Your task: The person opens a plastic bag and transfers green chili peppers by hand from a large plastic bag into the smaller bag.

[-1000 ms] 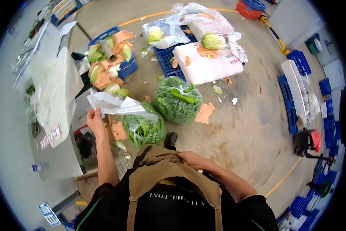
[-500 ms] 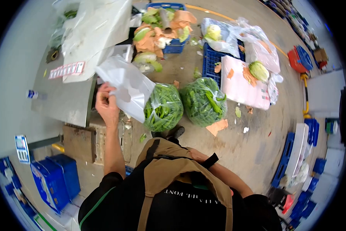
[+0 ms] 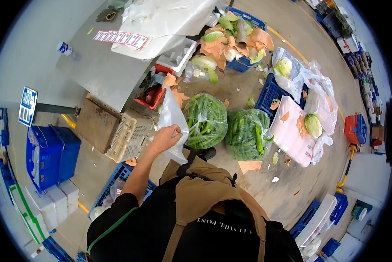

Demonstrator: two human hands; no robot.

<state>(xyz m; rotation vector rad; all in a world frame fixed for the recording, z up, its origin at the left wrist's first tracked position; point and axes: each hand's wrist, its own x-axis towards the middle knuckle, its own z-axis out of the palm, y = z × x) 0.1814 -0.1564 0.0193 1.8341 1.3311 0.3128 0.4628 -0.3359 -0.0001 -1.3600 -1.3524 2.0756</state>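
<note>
Low in front of me, my left hand (image 3: 166,139) is closed on a thin white plastic bag (image 3: 173,114), which hangs limp and looks flat. Just right of it stands a clear bag of green peppers (image 3: 206,120), its plastic gathered at the near side. A second clear bag of green peppers (image 3: 247,134) is right beside that one; both rest on the floor by my feet. My right hand is hidden behind the brown apron (image 3: 209,192); only part of that arm shows.
A metal table (image 3: 104,74) with white sheeting and a label strip (image 3: 121,38) is at upper left. Beyond are a blue crate (image 3: 239,65) of leaves and paper, and a pink-white pack (image 3: 294,131) with a cabbage (image 3: 313,125). A beige crate (image 3: 128,137) stands left.
My left hand has come closer to my body, bringing the white plastic bag down beside the peppers. The view has turned, and my right hand has gone out of sight behind the apron.
</note>
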